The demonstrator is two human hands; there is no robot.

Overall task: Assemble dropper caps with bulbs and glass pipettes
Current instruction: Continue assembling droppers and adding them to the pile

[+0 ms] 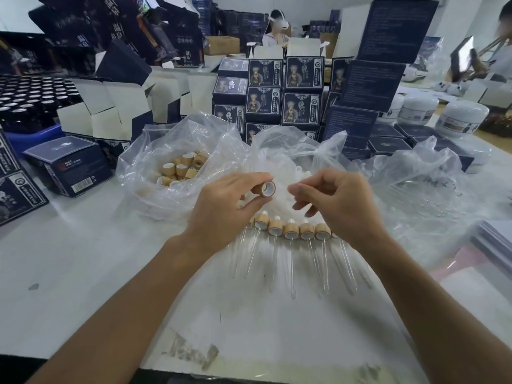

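Observation:
My left hand pinches a bamboo dropper cap between thumb and fingers, its white-lined opening turned toward my right hand. My right hand is just to the right of the cap with its fingers curled; whether it holds a bulb I cannot tell. Below my hands a row of several assembled droppers lies on the table, glass pipettes pointing toward me. A clear bag of loose bamboo caps sits at the left, a bag of white bulbs behind my hands, and a bag of glass pipettes at the right.
Dark blue product boxes are stacked behind the bags, with open white cartons to the left and white jars at the right. A loose box lies at the left. Two people work at the far back.

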